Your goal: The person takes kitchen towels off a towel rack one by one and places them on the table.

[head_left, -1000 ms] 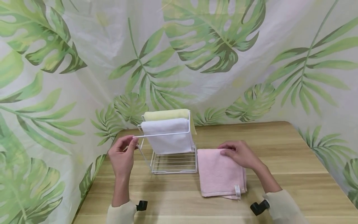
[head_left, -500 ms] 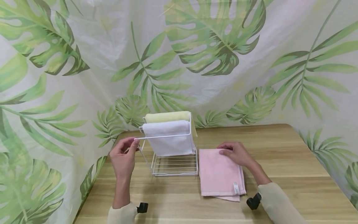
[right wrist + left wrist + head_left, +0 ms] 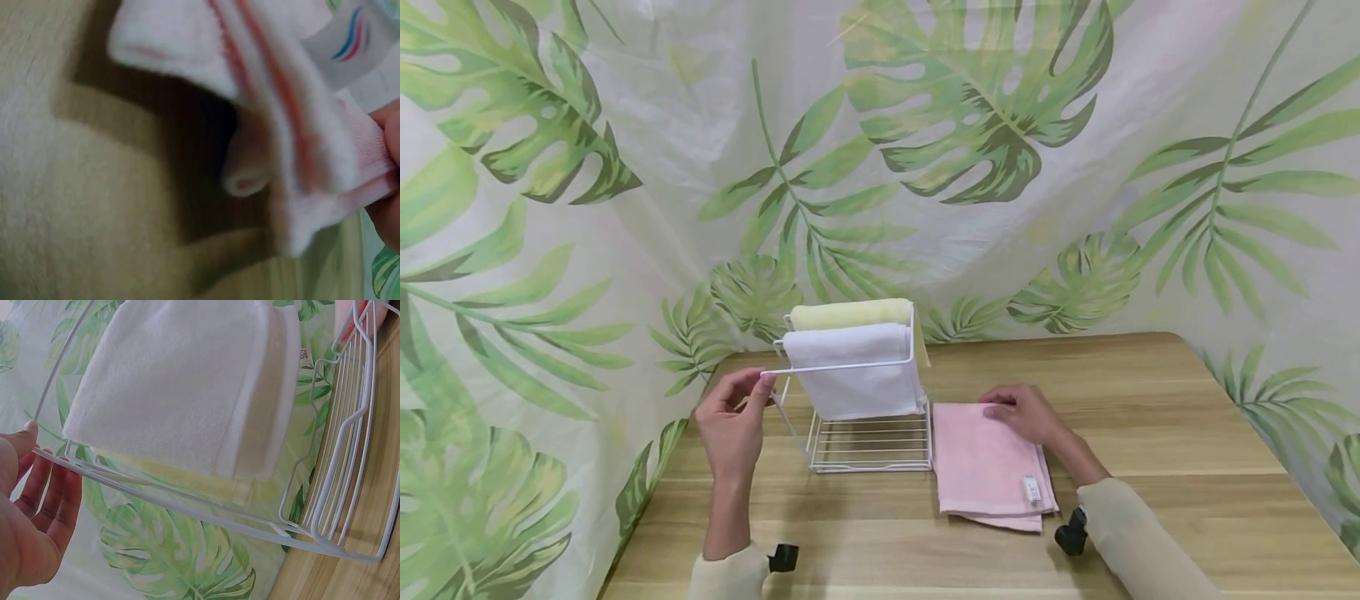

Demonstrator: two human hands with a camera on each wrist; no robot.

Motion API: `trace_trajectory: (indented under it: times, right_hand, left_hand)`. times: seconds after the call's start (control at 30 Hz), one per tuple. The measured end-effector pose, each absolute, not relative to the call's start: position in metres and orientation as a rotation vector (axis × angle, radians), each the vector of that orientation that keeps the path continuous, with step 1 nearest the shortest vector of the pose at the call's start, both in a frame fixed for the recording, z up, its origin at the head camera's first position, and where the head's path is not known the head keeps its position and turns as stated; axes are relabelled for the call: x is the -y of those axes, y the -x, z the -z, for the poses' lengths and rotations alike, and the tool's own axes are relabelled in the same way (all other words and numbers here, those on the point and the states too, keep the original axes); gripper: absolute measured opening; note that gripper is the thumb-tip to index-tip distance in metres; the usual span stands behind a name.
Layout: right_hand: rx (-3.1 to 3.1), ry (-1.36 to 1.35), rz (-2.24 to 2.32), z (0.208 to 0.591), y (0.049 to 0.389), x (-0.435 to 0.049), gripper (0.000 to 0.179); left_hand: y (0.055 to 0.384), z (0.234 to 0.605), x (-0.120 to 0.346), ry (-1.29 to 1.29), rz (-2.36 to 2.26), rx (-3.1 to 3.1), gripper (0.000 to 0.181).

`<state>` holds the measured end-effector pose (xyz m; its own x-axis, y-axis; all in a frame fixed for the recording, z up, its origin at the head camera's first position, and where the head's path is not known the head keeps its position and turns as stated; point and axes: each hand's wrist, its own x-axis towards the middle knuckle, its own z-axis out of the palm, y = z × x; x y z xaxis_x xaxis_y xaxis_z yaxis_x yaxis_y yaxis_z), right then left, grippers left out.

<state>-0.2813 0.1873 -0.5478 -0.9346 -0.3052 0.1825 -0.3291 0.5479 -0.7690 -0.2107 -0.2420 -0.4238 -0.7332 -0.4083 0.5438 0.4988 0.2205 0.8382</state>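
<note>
A white wire rack (image 3: 869, 468) stands on the table with a white towel (image 3: 853, 371) and, behind it, a yellow towel (image 3: 850, 312) draped over its bars. At the front bar's left corner, my left hand (image 3: 733, 421) pinches the wire between thumb and fingers; the left wrist view shows the same hold. My right hand (image 3: 1022, 412) grips the upper right part of a folded pink towel (image 3: 985, 467), just right of the rack. In the right wrist view the towel's layered edges hang beside a white tag (image 3: 353, 44), casting a shadow on the wood.
The wooden table (image 3: 1120, 417) reaches back to a leaf-printed curtain (image 3: 970, 208), which also runs along the left side. Wire slats form the rack's low bottom shelf. A black device (image 3: 1071, 532) sits at the right cuff, another (image 3: 784, 557) at the left.
The right hand has drifted slightly left with the pink towel, whose lower edge now sits higher in the head view. The left hand keeps its hold on the rack's bar.
</note>
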Motion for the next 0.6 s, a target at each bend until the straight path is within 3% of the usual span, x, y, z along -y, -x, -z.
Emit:
trace_trajectory:
  times: [0.6]
  right_hand:
    - [2.755,-0.541,-1.349,0.573,0.292,-0.194,0.015]
  left_hand:
    - [0.211,0.424,0.242,0.089,1.623,1.76,0.017]
